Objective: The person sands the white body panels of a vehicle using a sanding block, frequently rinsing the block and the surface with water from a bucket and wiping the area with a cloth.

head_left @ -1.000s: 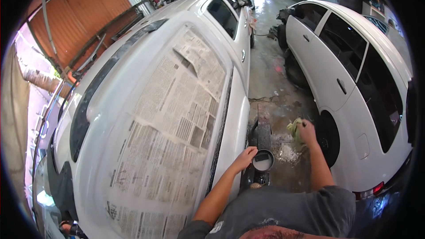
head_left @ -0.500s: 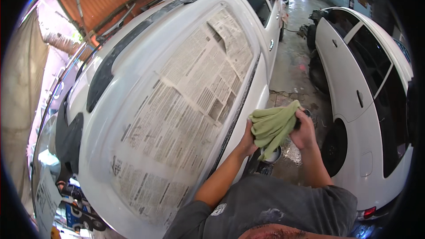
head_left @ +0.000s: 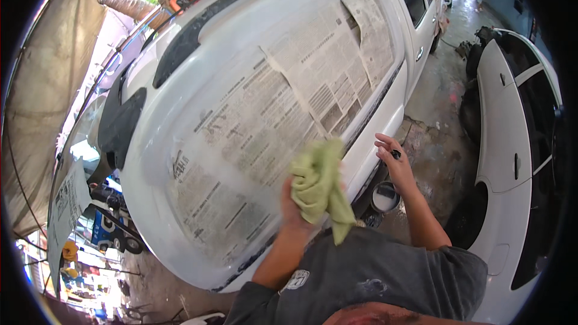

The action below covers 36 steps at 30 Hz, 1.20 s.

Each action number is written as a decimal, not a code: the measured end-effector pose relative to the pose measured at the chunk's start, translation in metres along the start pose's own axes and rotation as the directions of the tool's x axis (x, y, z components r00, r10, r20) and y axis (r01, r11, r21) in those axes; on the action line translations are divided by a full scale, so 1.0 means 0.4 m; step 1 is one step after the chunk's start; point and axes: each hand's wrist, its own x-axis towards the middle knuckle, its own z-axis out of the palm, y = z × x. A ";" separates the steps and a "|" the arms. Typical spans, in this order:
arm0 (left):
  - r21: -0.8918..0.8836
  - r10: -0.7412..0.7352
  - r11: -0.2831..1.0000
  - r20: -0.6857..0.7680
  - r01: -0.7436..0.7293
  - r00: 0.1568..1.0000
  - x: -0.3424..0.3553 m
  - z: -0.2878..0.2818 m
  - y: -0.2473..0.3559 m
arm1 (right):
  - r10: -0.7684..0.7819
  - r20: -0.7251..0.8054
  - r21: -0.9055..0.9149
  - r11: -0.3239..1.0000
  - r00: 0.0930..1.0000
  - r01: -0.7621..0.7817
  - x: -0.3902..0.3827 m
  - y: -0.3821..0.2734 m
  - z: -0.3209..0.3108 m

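Observation:
My left hand [head_left: 295,207] grips a crumpled light green cloth [head_left: 319,186], which is slightly smeared by motion. The cloth hangs over the lower edge of a white vehicle canopy [head_left: 144,204], whose side window is covered with newspaper sheets [head_left: 241,138]. To the right, my right hand [head_left: 394,162] is raised away from the cloth, its fingers curled around a small black object [head_left: 395,154] that I cannot make out. Below that hand stands a round bucket [head_left: 385,197] with greyish liquid and a dark piece in it.
A white car [head_left: 506,126] is parked on the right, across a narrow strip of wet, stained concrete floor [head_left: 430,114]. The pickup's cab [head_left: 415,0] extends ahead. A tan tarp [head_left: 54,84] hangs at the left. Two people stand far off near the bright opening.
The cloth went from both hands to my left hand alone, moving left toward the canopy. My right hand let go of it and drew apart. The view has shifted left.

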 end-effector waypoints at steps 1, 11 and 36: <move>0.034 0.133 0.991 -0.101 -0.130 0.986 -0.016 -0.006 0.057 | -0.008 0.058 -0.067 0.998 0.998 0.012 -0.001 0.018 0.003; 0.798 0.715 0.333 0.134 -0.502 0.687 0.131 0.314 0.376 | 0.100 0.219 -0.304 0.952 0.970 -0.030 -0.004 0.058 -0.010; 0.052 -0.073 -0.995 0.262 -0.090 0.962 1.557 0.420 0.257 | 0.803 -0.581 -0.122 0.081 0.137 -0.989 -1.055 0.872 -0.598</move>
